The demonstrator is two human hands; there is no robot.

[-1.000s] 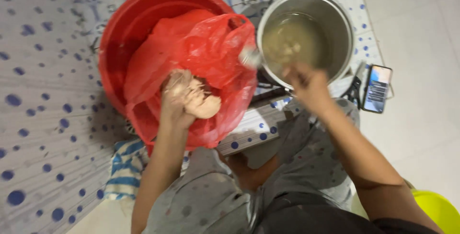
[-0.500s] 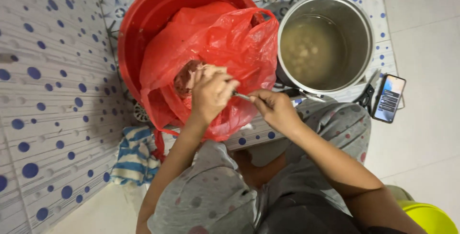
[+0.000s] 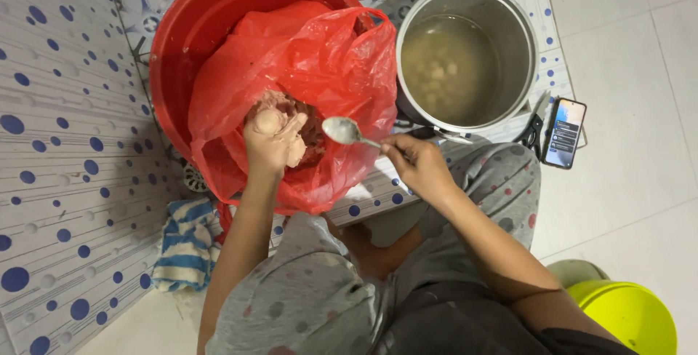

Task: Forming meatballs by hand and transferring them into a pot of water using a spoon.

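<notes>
Left hand (image 3: pixel 273 140) squeezed around a pale pink lump of minced paste (image 3: pixel 267 121), fingers curled tight, inside the crumpled red plastic bag (image 3: pixel 327 64) lining the round red plastic basin (image 3: pixel 182 42). Right hand (image 3: pixel 418 166) pinched shut on a small metal spoon (image 3: pixel 345 132), bowl just beside the lump, over the bag's rim. Little free room between basin and steel pot of cloudy water (image 3: pixel 465 53), nearly touching. Pale balls in the pot hard to make out. Yellow bucket (image 3: pixel 629 315) cut off at the corner.
</notes>
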